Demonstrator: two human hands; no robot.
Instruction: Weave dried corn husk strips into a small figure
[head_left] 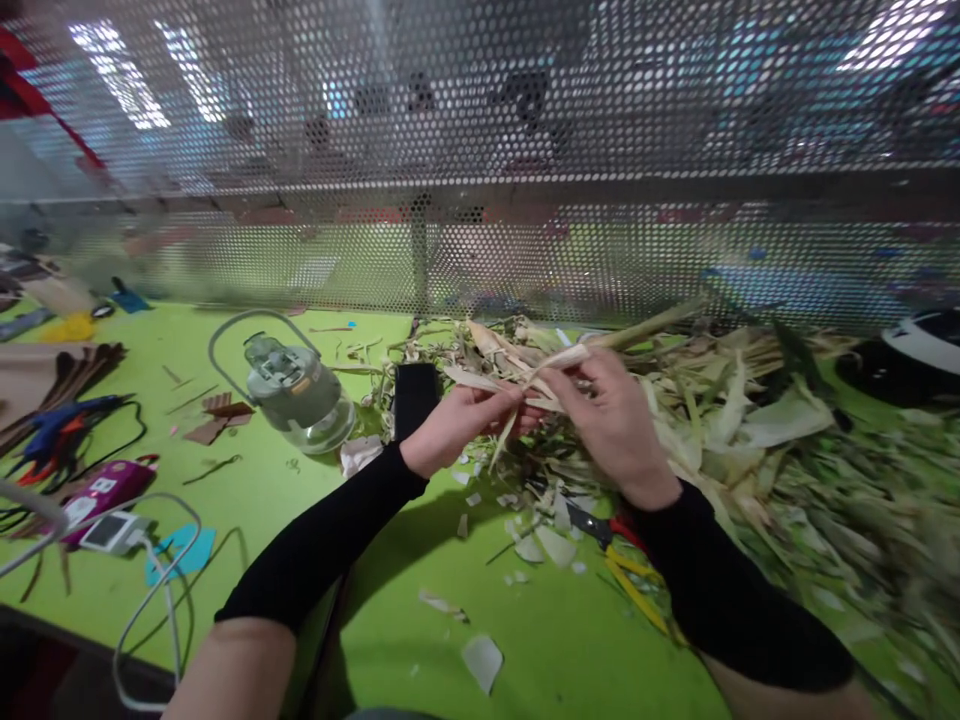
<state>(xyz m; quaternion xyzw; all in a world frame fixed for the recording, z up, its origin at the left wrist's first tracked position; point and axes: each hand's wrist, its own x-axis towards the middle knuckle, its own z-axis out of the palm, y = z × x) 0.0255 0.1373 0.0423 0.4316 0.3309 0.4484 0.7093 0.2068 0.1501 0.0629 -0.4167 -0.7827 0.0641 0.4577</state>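
Pale dried corn husk strips [551, 372] are held between my two hands above the green table. My left hand [463, 425] pinches them near their middle, with one strip end sticking out to the left and another hanging down. My right hand [609, 425] grips the strips from the right, thumb and fingers closed on them. Behind and to the right lies a large heap of husks [739, 400]. Under my right forearm rest scissors or pliers with red and yellow handles [634, 580], partly hidden. Small husk scraps [481, 662] are scattered below my hands.
A perforated metal screen [450, 250] rises behind the table. Left of my hands stand a black phone-like object [416, 395] and a bottle with a loop handle [300, 395]. A purple power strip [112, 492], white cables and a blue glue gun [60, 425] lie far left.
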